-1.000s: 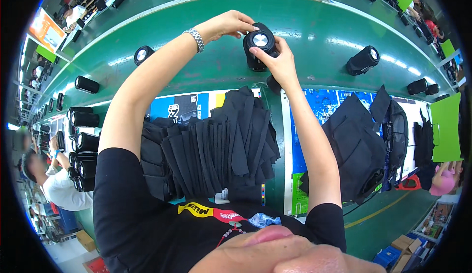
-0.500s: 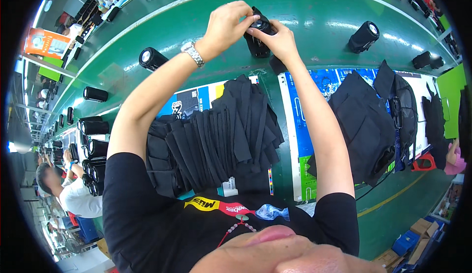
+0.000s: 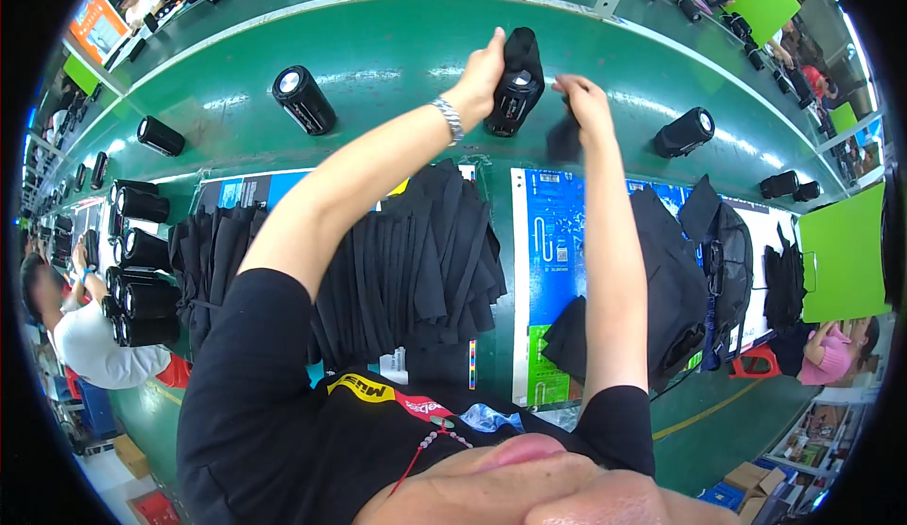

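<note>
A black cylindrical speaker (image 3: 510,114) with a pale round end stands at the far middle of the green bench. A dark cloth piece (image 3: 522,50) rises above its end. My left hand (image 3: 484,76) grips the speaker and cloth from the left; its fingers are partly hidden behind them. To the right of the speaker and apart from it is my right hand (image 3: 586,104), its fingers curled. A blurred black cloth piece (image 3: 564,137) hangs from it. Nearer me lies a fanned stack of black cloth pieces (image 3: 406,260).
Other black speakers stand along the bench, one left (image 3: 304,102) and one right (image 3: 685,132). Several more cluster at the left (image 3: 146,312). A heap of black cloth (image 3: 652,279) covers printed sheets (image 3: 551,232) at right. A co-worker in white (image 3: 104,341) sits at the left.
My right hand has come off the speaker and moved right with a black cloth piece. My left hand now holds the speaker's side. The view has swung right.
</note>
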Action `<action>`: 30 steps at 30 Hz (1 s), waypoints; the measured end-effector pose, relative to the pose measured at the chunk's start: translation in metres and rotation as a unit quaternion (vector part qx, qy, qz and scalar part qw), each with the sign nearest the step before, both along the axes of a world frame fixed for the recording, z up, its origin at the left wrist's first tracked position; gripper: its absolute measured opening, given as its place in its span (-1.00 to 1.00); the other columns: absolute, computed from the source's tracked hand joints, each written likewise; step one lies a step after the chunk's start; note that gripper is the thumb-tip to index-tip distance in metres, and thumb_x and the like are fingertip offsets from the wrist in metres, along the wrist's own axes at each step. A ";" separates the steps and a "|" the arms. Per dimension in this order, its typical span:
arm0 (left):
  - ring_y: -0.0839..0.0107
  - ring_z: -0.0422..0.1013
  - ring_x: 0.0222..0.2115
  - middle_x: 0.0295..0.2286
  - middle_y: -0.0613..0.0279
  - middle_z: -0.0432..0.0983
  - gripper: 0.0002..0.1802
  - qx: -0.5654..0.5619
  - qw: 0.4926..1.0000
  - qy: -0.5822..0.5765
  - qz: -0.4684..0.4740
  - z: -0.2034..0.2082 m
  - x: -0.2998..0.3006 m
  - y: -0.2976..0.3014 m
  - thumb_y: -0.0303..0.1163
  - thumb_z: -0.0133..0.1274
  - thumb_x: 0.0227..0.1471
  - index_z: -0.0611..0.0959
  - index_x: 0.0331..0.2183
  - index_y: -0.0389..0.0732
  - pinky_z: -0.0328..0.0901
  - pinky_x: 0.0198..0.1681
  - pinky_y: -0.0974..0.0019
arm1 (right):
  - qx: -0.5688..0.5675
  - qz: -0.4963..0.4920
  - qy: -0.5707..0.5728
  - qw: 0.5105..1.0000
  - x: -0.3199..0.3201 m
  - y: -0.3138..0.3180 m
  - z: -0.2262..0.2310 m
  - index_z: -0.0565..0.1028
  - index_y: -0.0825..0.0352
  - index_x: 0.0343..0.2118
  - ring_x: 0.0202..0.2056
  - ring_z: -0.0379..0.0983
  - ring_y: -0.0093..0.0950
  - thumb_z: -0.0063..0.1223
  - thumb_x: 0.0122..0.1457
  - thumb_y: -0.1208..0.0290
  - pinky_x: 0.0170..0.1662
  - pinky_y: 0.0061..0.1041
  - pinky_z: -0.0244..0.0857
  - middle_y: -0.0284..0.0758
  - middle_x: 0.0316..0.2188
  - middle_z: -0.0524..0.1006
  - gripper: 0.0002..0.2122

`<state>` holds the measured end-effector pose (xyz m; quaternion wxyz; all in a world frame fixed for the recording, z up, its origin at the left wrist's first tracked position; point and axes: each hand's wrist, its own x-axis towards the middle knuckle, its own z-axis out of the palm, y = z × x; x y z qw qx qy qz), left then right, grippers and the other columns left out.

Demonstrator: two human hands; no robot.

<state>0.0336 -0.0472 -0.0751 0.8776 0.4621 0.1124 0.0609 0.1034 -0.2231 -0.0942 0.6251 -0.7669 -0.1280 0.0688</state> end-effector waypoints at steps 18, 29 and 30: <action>0.37 0.35 -0.25 -0.32 0.04 0.50 -0.44 0.136 0.959 -0.070 0.238 -0.085 0.011 -0.052 -0.05 -0.27 0.20 0.54 -0.31 -0.43 0.18 -0.07 0.32 | 0.097 -0.150 -0.061 0.982 0.001 0.045 -0.058 0.55 0.54 -0.36 -0.43 0.39 -0.64 0.02 0.11 0.36 -0.29 -0.53 0.29 -0.28 -0.51 0.59 -0.73; 0.30 0.37 -0.13 -0.24 0.03 0.51 -0.36 0.353 0.934 0.018 0.051 -0.025 -0.024 0.017 0.05 -0.29 0.21 0.56 -0.21 -0.39 0.18 0.02 0.32 | 0.218 -0.307 0.026 0.926 -0.036 -0.045 0.002 0.45 0.33 -0.54 -0.52 0.32 -0.58 0.16 0.07 0.03 -0.40 -0.56 0.26 -0.39 -0.54 0.47 -0.61; 0.31 0.37 -0.12 -0.24 0.05 0.51 -0.36 0.336 0.940 -0.011 0.056 -0.015 -0.036 0.027 0.06 -0.29 0.20 0.57 -0.21 -0.38 0.18 0.02 0.32 | 0.281 -0.283 0.050 0.916 -0.050 -0.047 0.021 0.43 0.31 -0.54 -0.51 0.32 -0.59 0.17 0.06 0.04 -0.41 -0.57 0.26 -0.39 -0.52 0.46 -0.63</action>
